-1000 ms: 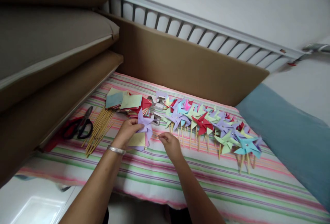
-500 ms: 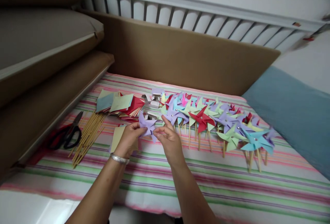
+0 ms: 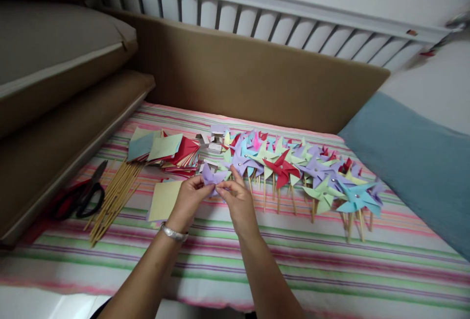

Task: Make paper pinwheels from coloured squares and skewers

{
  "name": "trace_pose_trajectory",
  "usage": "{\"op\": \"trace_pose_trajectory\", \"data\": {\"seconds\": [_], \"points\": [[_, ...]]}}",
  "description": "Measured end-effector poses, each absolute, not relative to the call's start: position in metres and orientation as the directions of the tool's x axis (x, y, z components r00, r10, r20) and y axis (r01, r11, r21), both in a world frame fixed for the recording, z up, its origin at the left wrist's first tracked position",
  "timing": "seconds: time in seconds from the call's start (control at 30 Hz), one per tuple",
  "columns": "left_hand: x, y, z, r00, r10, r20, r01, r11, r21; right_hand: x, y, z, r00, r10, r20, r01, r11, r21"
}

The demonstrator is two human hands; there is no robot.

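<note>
A purple paper pinwheel [image 3: 212, 175] with folded points is held just above the striped cloth. My left hand [image 3: 188, 200], with a silver bracelet on the wrist, grips its left side between thumb and fingers. My right hand [image 3: 240, 205] pinches its lower right edge with thumb and index finger, the other fingers raised; whether something small is in this pinch I cannot tell. Small open boxes [image 3: 215, 141] lie just behind the pinwheel. Beside my left hand rests a pale yellow paper square [image 3: 164, 200] on other sheets.
Many finished pinwheels on sticks [image 3: 282, 168] lie in rows to the right. On the left are wooden sticks [image 3: 116, 201], black-handled scissors [image 3: 86, 196] and stacked coloured paper [image 3: 167, 147]. A brown board [image 3: 249, 74] stands at the back, and brown cushions [image 3: 66, 98] are piled at left.
The purple pinwheel has tipped, and my fingers have come closer together on it. My left hand has turned slightly. The whole view has shifted a little, so things appear further left.
</note>
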State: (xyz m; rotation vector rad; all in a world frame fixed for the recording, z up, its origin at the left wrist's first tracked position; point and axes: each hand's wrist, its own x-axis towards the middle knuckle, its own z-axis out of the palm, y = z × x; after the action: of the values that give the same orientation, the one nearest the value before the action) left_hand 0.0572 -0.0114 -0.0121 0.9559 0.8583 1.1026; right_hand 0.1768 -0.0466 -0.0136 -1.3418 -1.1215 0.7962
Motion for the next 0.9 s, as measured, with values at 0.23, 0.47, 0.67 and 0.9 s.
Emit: {"op": "trace_pose_trajectory", "data": {"seconds": [0.23,0.47,0.67,0.9], "points": [[0.0515,-0.0117,-0.0105,0.242,0.967,-0.075,-0.292,0.146,0.945,0.1749,-0.0480,-0.0140,0.295,0.945,0.140,0.139,0.103,-0.985],[0.0506,-0.0107,-0.0114,0.281,0.959,-0.046,-0.264,0.123,0.957,0.1728,-0.0473,-0.0079,0.297,0.953,0.059,0.002,0.061,-0.998],[0.0523,-0.0118,-0.0076,0.271,0.961,-0.050,-0.254,0.122,0.960,0.1758,-0.0465,-0.0132,0.315,0.947,0.056,0.017,0.053,-0.998],[0.0523,-0.0124,-0.0055,0.250,0.968,-0.025,-0.192,0.075,0.978,0.1729,-0.0482,-0.0151,0.344,0.935,0.081,0.013,0.081,-0.997]]}}
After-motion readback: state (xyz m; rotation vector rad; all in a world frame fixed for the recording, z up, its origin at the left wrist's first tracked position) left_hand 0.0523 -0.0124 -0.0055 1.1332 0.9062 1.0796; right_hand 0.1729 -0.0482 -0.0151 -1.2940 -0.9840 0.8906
